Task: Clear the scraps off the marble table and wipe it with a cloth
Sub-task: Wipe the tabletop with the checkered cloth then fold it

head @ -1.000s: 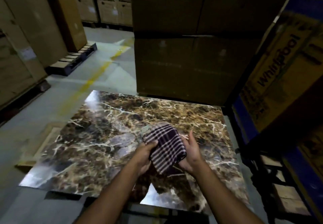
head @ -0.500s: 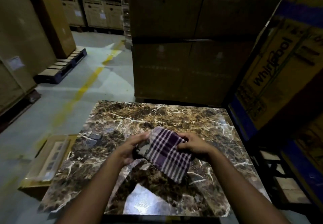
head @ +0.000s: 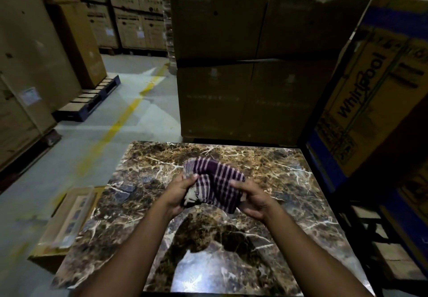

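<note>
We hold the cloth (head: 214, 184) with both hands, and that is our grip. Our left hand (head: 179, 191) has its thumb and fingers curled round the left end of the cloth. Our right hand (head: 253, 198) pinches the right end, thumb on top and fingers tucked under. The cloth is dark purple with pale stripes and is bunched up. Its long side runs from one hand across to the other, a bit away from us on the left and nearer on the right. It hangs in the air, and the table (head: 301, 181) lies right below our grip, so we think the next move is to bring the cloth straight down and rub. Both hands are about as near to the table top as each other. We see no scraps on the marble, so the clearing looks done to us. To the right of our grip stands a big box (head: 370, 83) with the word "Whirlpool" on it. Far ahead on the left are more boxes (head: 139, 18), and their small labels are too blurry for us to read.
</note>
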